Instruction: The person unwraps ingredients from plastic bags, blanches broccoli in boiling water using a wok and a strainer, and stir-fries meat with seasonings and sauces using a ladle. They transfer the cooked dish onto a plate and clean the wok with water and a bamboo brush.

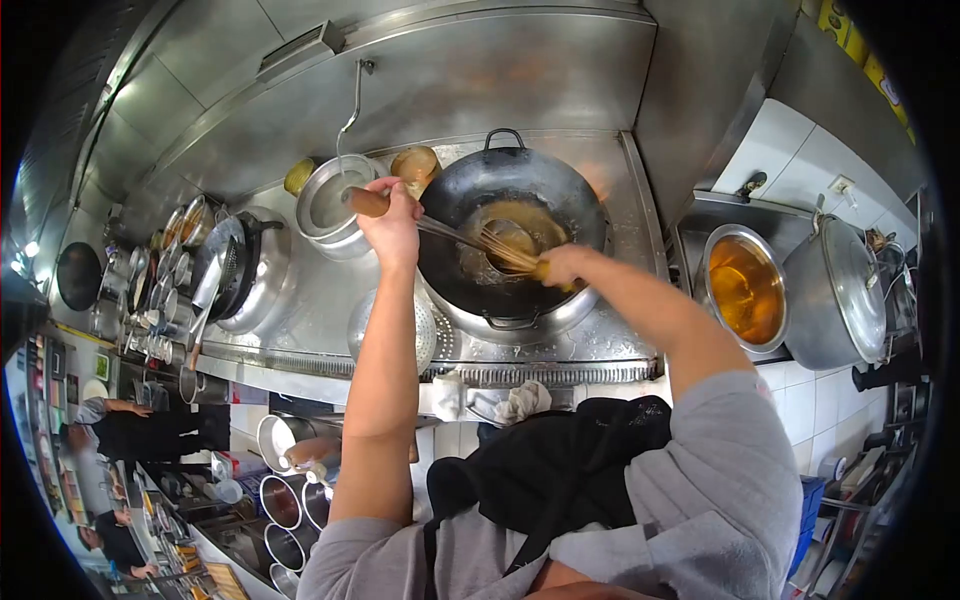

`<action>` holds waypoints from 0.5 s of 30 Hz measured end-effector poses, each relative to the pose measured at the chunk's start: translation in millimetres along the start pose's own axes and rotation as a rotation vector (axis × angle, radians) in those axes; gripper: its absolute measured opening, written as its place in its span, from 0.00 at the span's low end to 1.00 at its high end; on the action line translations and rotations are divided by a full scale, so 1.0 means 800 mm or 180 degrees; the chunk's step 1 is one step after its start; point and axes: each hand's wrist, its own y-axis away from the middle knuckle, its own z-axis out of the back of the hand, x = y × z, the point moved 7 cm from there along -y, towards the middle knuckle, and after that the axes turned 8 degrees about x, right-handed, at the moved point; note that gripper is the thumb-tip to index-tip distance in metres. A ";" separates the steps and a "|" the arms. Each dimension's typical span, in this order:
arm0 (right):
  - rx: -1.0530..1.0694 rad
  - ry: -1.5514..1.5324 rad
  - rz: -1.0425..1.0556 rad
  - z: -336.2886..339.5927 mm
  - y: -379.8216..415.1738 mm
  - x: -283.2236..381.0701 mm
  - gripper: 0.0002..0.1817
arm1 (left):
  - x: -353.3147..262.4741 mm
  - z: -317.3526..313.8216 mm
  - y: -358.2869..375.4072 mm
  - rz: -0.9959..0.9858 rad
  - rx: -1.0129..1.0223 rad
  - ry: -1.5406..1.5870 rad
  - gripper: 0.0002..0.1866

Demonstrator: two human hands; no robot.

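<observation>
My left hand (pixel 392 228) is closed around the wooden-handled ladle (pixel 448 232), whose metal shaft slants down into the black wok (pixel 452 188). Bristles of a bamboo wok brush (pixel 512 254) are at the ladle's bowl, low inside the wok. Its handle end is in my closed right hand (pixel 567 265), above the wok's right side. Some brownish, murky liquid (pixel 545 225) lies in the bottom of the wok. The exact contact between brush and ladle is hard to make out.
Left of the wok stands a metal pot (pixel 325 215) under a thin water spout (pixel 350 115). A perforated strainer (pixel 425 335) lies near the stove's front edge. At the right are a basin of amber liquid (pixel 742 285) and a large lidded pot (pixel 835 290). Other people work at far left.
</observation>
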 end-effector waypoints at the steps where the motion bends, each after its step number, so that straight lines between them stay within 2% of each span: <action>1: 0.0264 0.0707 -0.0231 0.024 0.001 -0.006 0.26 | 0.005 0.003 -0.008 0.0042 0.0076 0.0012 0.05; 2: 0.0559 0.1434 -0.0466 0.047 0.002 -0.015 0.24 | 0.007 0.004 -0.013 0.0069 0.0089 0.0004 0.05; 4: 0.0649 0.1846 -0.0880 0.097 -0.020 -0.025 0.20 | 0.008 0.000 -0.017 0.0033 0.0310 -0.0016 0.06; 5: 0.0703 0.1826 -0.0895 0.099 -0.004 -0.010 0.20 | 0.005 -0.003 -0.018 0.0061 0.0301 0.0000 0.05; 7: 0.0200 0.1578 -0.0512 0.113 0.031 0.041 0.18 | 0.011 -0.008 -0.012 0.0050 0.0482 0.0231 0.05; 8: 0.0079 0.1034 -0.0350 0.091 0.041 0.057 0.18 | 0.011 -0.009 -0.006 -0.0001 0.0645 0.0422 0.04; 9: 0.0070 0.1050 -0.0366 0.078 0.039 0.048 0.18 | 0.012 -0.007 0.007 -0.0067 0.0641 0.0447 0.04; 12: 0.0371 0.0997 -0.0372 0.013 0.034 0.005 0.28 | 0.005 0.019 0.049 -0.0334 0.0839 0.0579 0.05; 14: 0.0673 0.1077 -0.0838 0.061 0.020 -0.008 0.26 | 0.004 0.017 0.089 -0.0478 0.0849 0.0474 0.05; 15: 0.0667 0.1129 -0.0814 0.064 0.026 0.006 0.26 | 0.000 0.017 0.108 -0.0501 0.0692 0.0381 0.05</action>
